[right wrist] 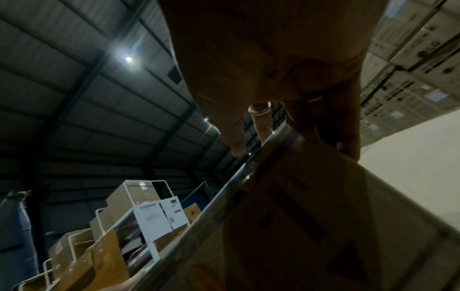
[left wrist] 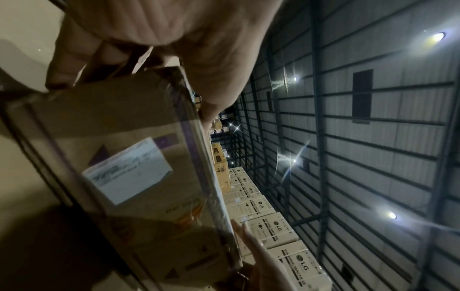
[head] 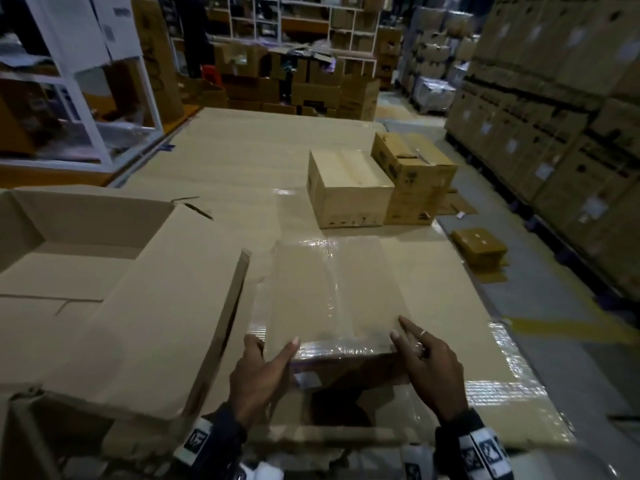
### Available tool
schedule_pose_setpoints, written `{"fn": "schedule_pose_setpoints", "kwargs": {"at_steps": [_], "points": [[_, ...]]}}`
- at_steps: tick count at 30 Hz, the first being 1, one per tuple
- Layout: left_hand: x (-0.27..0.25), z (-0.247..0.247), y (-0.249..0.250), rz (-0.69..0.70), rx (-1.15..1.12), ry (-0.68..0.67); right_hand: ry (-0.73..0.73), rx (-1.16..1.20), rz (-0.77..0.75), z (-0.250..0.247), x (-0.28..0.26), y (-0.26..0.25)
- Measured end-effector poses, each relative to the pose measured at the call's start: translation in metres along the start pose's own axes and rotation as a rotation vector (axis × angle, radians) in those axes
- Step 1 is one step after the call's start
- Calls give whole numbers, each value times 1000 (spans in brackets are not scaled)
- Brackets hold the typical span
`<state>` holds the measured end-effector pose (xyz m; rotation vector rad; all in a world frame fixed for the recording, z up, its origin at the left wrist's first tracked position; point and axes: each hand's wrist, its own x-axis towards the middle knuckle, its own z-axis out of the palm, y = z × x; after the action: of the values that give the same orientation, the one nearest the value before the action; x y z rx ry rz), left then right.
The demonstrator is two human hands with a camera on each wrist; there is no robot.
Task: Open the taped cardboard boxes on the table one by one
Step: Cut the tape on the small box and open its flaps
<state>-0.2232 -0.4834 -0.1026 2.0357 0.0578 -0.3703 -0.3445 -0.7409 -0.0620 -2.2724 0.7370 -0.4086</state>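
A cardboard box sealed under glossy clear tape stands on the table right in front of me. My left hand grips its near left corner, thumb on the top and fingers round the side. My right hand holds the near right corner, thumb on the taped top edge and index finger stretched along the top. In the left wrist view the box shows a white label on its side, with my left hand curled round its corner. In the right wrist view my ringed right hand straddles the box edge.
A big open carton with its flaps spread lies at the left, close to my left hand. Two closed boxes stand farther back on the cardboard-covered table. A small box lies on the floor at the right, beside tall stacked cartons.
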Motion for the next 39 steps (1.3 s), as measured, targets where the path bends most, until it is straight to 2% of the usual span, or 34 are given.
{"fn": "schedule_pose_setpoints", "kwargs": {"at_steps": [4, 8, 16, 21, 24, 29, 39], "points": [[-1, -3, 3, 52, 26, -50, -148, -93, 82, 0, 16, 31], [0, 0, -3, 90, -4, -55, -159, -9, 49, 2, 21, 47], [-37, 3, -29, 234, 1, -40, -100, 65, -74, -6, -25, 64], [-68, 1, -45, 265, 110, -4, -192, 4, -94, -18, -45, 73], [-74, -1, -53, 305, 187, 17, -209, 47, -96, -20, -48, 75], [-60, 5, -50, 340, 197, 64, -188, 89, -106, 0, -29, 89], [10, 28, -64, 245, 337, 48, -170, 151, -31, 34, -1, 100]]}}
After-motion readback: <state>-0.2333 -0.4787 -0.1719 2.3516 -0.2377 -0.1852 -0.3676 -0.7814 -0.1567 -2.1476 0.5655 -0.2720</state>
